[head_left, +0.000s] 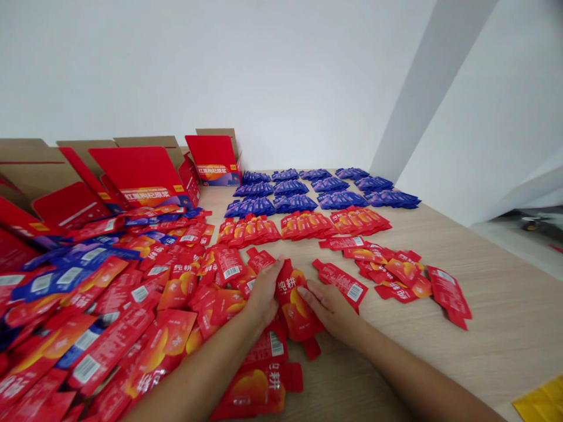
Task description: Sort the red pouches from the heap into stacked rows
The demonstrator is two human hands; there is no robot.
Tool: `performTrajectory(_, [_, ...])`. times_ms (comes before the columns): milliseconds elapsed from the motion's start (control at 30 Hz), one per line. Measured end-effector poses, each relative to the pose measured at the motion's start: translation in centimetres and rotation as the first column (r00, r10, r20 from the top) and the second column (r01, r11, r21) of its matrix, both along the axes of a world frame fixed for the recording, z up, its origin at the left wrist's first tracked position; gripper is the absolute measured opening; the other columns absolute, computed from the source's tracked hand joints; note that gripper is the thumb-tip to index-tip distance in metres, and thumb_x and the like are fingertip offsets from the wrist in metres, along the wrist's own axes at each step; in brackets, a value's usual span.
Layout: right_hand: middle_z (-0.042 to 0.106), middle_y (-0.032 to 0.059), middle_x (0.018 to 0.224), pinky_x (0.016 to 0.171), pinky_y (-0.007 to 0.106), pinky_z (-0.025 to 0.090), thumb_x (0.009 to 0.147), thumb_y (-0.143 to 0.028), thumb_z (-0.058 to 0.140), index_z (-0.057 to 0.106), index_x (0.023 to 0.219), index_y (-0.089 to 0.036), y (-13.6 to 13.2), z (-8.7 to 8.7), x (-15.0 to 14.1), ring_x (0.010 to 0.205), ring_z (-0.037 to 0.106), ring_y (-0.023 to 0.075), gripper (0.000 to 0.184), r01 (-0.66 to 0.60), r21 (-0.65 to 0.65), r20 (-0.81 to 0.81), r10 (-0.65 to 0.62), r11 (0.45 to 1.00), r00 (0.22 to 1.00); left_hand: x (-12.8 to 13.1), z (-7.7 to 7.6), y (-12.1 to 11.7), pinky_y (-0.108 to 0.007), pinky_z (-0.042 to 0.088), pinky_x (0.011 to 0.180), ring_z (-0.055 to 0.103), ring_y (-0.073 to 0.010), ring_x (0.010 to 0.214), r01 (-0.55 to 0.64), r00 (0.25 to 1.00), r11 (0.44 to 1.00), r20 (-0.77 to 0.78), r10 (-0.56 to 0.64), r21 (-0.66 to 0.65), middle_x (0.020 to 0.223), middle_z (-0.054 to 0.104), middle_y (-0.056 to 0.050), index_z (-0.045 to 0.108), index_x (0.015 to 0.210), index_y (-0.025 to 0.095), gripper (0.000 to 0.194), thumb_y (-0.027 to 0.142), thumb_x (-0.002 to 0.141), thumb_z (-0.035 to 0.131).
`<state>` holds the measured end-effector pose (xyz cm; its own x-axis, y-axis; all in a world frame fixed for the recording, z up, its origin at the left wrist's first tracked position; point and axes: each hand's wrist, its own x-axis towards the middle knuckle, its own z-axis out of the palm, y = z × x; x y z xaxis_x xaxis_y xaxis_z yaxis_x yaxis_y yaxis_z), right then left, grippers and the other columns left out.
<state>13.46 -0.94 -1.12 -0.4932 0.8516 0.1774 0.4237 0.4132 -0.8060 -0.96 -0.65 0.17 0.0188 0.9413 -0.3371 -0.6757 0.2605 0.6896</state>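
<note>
In front of me a red drink pouch with orange fruit printed on it is held face up, its spout end pointing away. My left hand grips its left edge near the spout end. My right hand closes on its right edge, thumb on the front. Whether more pouches lie stacked beneath it I cannot tell. Just beyond my right hand lies a red pouch with a barcode. Left of my left hand spreads a loose heap of red pouches mixed with blue pouches.
Blue pouches stand in neat overlapping rows at the back of the table. A row of red pouches lies before them. Scattered red pouches lie on the right. Open red cartons line the back left.
</note>
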Motion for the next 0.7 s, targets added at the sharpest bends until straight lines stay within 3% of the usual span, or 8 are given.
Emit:
performTrajectory(100, [0.059, 0.0021, 0.067, 0.057, 0.028, 0.04, 0.095, -0.046, 0.031, 0.047, 0.069, -0.022, 0.6, 0.2, 0.5, 0.06, 0.054, 0.016, 0.038, 0.084, 0.046, -0.015, -0.083, 0.995, 0.996, 0.1, 0.1, -0.3, -0.031, 0.054, 0.076, 0.069, -0.0202, 0.078, 0.192, 0.975, 0.981, 0.122, -0.188, -0.025, 0.08, 0.072, -0.008, 0.064, 0.082, 0.013, 0.017, 0.03, 0.079, 0.064])
performTrajectory(167, [0.06, 0.0031, 0.068, 0.059, 0.029, 0.041, 0.096, -0.044, 0.025, 0.05, 0.072, -0.022, 1.3, 0.7, 1.4, 0.062, 0.055, 0.017, 0.04, 0.122, 0.088, 0.07, -0.129, 0.989, 0.989, 0.0, -0.2, -0.3, -0.031, 0.054, 0.08, 0.069, -0.0201, 0.083, 0.251, 0.958, 0.967, 0.152, -0.244, -0.035, 0.086, 0.072, -0.008, 0.064, 0.087, 0.012, 0.012, 0.023, 0.081, 0.061])
performTrajectory(233, [0.063, 0.0057, 0.077, 0.067, 0.031, 0.043, 0.096, -0.041, 0.026, 0.055, 0.081, -0.02, 2.0, 1.2, 2.5, 0.072, 0.059, 0.0192, 0.038, 0.141, 0.161, 0.235, -0.177, 0.977, 0.956, -0.2, -0.7, -0.1, -0.031, 0.054, 0.08, 0.07, -0.0202, 0.083, 0.244, 0.963, 0.967, 0.135, -0.233, -0.075, 0.087, 0.072, -0.009, 0.064, 0.091, 0.012, 0.014, 0.022, 0.084, 0.058])
performTrajectory(300, [0.065, 0.0116, 0.094, 0.078, 0.036, 0.043, 0.091, -0.04, 0.042, 0.059, 0.096, -0.018, 2.5, 1.4, 3.7, 0.091, 0.059, 0.0249, 0.028, 0.166, 0.257, 0.423, -0.266, 0.952, 0.866, -0.4, -1.2, 0.1, -0.032, 0.055, 0.077, 0.07, -0.0208, 0.08, 0.235, 0.969, 0.964, 0.113, -0.221, -0.128, 0.085, 0.072, -0.011, 0.063, 0.095, 0.011, 0.019, 0.026, 0.086, 0.055])
performTrajectory(400, [0.059, 0.0209, 0.112, 0.086, 0.043, 0.041, 0.078, -0.03, 0.061, 0.057, 0.114, -0.012, 2.8, 1.0, 4.6, 0.108, 0.052, 0.0345, 0.04, 0.171, 0.335, 0.613, -0.352, 0.927, 0.708, -0.6, -1.5, 0.4, -0.032, 0.056, 0.074, 0.071, -0.0208, 0.076, 0.222, 0.972, 0.962, 0.107, -0.207, -0.159, 0.082, 0.073, -0.011, 0.062, 0.097, 0.011, 0.021, 0.027, 0.088, 0.052])
performTrajectory(567, [0.061, 0.0253, 0.108, 0.082, 0.043, 0.044, 0.08, -0.02, 0.055, 0.059, 0.113, -0.008, 3.2, 0.1, 4.3, 0.105, 0.054, 0.0368, 0.036, 0.191, 0.367, 0.679, -0.403, 0.91, 0.614, -0.5, -1.2, 0.1, -0.031, 0.056, 0.071, 0.071, -0.0195, 0.069, 0.223, 0.974, 0.967, 0.053, -0.218, -0.123, 0.074, 0.073, -0.01, 0.063, 0.089, 0.01, 0.01, 0.011, 0.081, 0.057])
performTrajectory(700, [0.064, 0.0239, 0.108, 0.086, 0.043, 0.043, 0.078, -0.013, 0.051, 0.059, 0.114, -0.008, 4.2, 0.2, 5.0, 0.102, 0.057, 0.034, 0.037, 0.245, 0.378, 0.627, -0.441, 0.893, 0.642, -0.3, -0.9, -0.3, -0.027, 0.055, 0.063, 0.068, -0.0163, 0.057, 0.221, 0.975, 0.974, -0.023, -0.222, -0.053, 0.069, 0.072, -0.005, 0.063, 0.082, 0.012, 0.02, 0.001, 0.065, 0.066])
